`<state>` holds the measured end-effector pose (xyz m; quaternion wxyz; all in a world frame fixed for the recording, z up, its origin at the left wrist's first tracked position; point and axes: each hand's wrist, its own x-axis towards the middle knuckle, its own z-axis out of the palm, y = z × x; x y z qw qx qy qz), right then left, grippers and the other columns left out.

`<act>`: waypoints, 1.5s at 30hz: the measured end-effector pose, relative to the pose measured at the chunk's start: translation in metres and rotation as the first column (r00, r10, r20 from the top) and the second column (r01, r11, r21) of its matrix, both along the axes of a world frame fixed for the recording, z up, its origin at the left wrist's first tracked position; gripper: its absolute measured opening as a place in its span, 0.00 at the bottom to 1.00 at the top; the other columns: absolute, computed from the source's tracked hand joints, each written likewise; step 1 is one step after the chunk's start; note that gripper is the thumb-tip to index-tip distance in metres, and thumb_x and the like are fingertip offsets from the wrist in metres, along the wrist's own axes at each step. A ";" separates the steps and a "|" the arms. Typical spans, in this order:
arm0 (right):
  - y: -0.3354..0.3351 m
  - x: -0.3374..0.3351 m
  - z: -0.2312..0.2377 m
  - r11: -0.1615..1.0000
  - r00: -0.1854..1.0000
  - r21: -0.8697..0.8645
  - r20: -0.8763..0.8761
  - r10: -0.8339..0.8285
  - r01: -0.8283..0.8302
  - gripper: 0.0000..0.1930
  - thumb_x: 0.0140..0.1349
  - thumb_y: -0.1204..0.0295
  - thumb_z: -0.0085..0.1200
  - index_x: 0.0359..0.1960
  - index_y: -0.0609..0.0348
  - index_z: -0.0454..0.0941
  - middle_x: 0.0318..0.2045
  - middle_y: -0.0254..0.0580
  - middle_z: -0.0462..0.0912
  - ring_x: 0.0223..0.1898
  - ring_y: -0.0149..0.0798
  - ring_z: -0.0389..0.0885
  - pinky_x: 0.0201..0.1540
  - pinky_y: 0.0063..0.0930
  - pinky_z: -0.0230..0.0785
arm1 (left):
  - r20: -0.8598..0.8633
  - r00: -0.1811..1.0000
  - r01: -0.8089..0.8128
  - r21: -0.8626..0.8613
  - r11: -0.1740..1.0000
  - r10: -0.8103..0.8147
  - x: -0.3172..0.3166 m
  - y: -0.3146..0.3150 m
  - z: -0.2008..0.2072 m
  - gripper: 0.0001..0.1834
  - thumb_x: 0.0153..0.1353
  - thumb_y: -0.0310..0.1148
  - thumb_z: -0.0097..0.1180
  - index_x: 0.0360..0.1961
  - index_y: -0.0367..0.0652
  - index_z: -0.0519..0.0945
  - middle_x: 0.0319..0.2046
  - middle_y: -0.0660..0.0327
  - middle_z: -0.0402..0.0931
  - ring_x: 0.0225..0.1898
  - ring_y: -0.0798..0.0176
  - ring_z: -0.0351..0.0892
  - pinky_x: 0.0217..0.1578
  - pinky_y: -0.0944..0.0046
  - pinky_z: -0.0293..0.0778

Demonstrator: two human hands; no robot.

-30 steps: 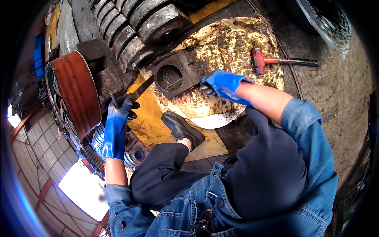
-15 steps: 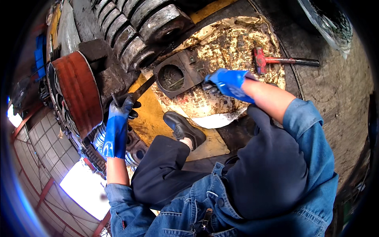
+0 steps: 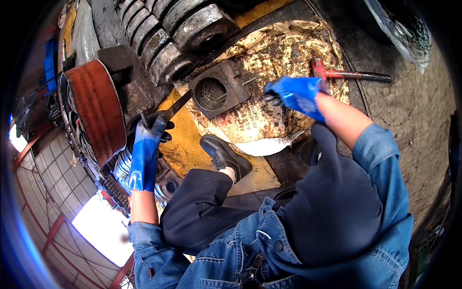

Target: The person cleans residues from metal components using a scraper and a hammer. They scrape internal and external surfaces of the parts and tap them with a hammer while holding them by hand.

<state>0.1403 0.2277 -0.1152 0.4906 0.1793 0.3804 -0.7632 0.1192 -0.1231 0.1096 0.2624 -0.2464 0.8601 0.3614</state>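
As L hand (image 3: 151,129) grips bar (image 3: 180,104), R (image 3: 285,92) curled

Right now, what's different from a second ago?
The right blue-gloved hand moved rightward, away from the dark rectangular metal block, uncovering a thin metal rod beside it. The left blue-gloved hand still grips the long flat dark metal bar; the red-headed hammer stayed put.

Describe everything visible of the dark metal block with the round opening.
The dark, grimy metal block is roughly rectangular, with a round opening toward its left end and a thin rod at its right edge. A pale sliver shows inside. It lies flat on a stained yellowish sheet. A long dark blade from the blue-gloved left hand reaches its left edge; contact is unclear. The right hand is apart.
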 end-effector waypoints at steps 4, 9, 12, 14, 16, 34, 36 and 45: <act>0.024 -0.018 -0.038 0.937 0.970 0.290 0.197 0.139 -0.193 0.08 0.64 0.68 0.47 0.36 0.57 0.76 0.21 0.33 0.76 0.12 0.26 0.65 0.11 0.22 0.57 | 0.004 1.000 -0.012 -0.010 1.000 0.012 -0.002 0.008 0.004 0.18 0.64 0.38 0.52 0.48 0.33 0.75 0.29 0.54 0.81 0.17 0.69 0.75 0.20 0.72 0.71; -0.038 0.003 -0.017 0.933 0.912 0.221 -0.238 0.335 -0.285 0.10 0.65 0.68 0.46 0.40 0.61 0.75 0.29 0.42 0.79 0.25 0.31 0.74 0.24 0.23 0.68 | 0.024 1.000 -0.016 -0.016 1.000 0.016 -0.006 0.001 -0.002 0.18 0.64 0.37 0.52 0.48 0.34 0.76 0.29 0.53 0.81 0.17 0.69 0.75 0.19 0.72 0.71; -0.028 0.004 -0.021 0.980 0.971 0.119 -0.159 0.180 -0.162 0.09 0.64 0.68 0.45 0.33 0.58 0.76 0.27 0.41 0.78 0.24 0.32 0.73 0.24 0.24 0.66 | 0.033 0.999 0.003 -0.015 1.000 -0.003 -0.006 0.001 -0.002 0.18 0.64 0.38 0.51 0.48 0.34 0.76 0.29 0.53 0.81 0.18 0.69 0.75 0.19 0.72 0.71; 0.001 -0.007 -0.044 0.998 0.983 -0.029 0.174 0.060 -0.056 0.08 0.63 0.71 0.44 0.32 0.59 0.75 0.25 0.41 0.77 0.20 0.32 0.71 0.19 0.23 0.64 | 0.022 1.000 0.000 -0.003 1.000 0.000 -0.004 0.002 0.001 0.18 0.64 0.38 0.51 0.48 0.35 0.76 0.29 0.54 0.81 0.18 0.69 0.75 0.20 0.72 0.71; 0.018 -0.019 -0.053 0.990 0.945 -0.025 0.294 0.141 -0.140 0.07 0.64 0.75 0.43 0.32 0.62 0.74 0.24 0.41 0.76 0.16 0.31 0.70 0.14 0.21 0.63 | -0.008 1.000 -0.027 0.012 1.000 0.027 -0.001 0.008 0.006 0.18 0.64 0.38 0.51 0.48 0.35 0.76 0.29 0.54 0.81 0.18 0.69 0.75 0.20 0.73 0.71; 0.115 -0.018 -0.016 0.609 0.251 0.762 -0.647 0.720 0.218 0.08 0.60 0.72 0.49 0.37 0.60 0.77 0.25 0.45 0.79 0.24 0.38 0.78 0.29 0.29 0.70 | 0.007 0.998 -0.061 -0.074 0.995 0.062 0.009 0.000 0.018 0.20 0.63 0.43 0.52 0.51 0.41 0.75 0.31 0.55 0.81 0.19 0.70 0.76 0.19 0.73 0.70; 0.144 -0.024 -0.029 0.556 0.554 0.816 -0.540 0.634 0.159 0.12 0.63 0.65 0.49 0.41 0.60 0.77 0.25 0.48 0.80 0.23 0.39 0.79 0.29 0.30 0.71 | 0.090 0.994 -0.060 -0.050 0.997 0.064 0.004 -0.004 0.000 0.20 0.63 0.42 0.53 0.52 0.41 0.75 0.30 0.55 0.81 0.19 0.69 0.76 0.18 0.72 0.69; 0.127 -0.040 0.081 0.331 0.577 0.739 -0.669 0.468 0.587 0.34 0.54 0.46 0.57 0.56 0.59 0.69 0.42 0.55 0.80 0.41 0.49 0.80 0.41 0.39 0.75 | 0.098 0.989 -0.111 0.045 0.993 0.106 0.012 0.050 0.044 0.21 0.62 0.36 0.53 0.52 0.35 0.72 0.25 0.54 0.81 0.15 0.66 0.76 0.15 0.72 0.69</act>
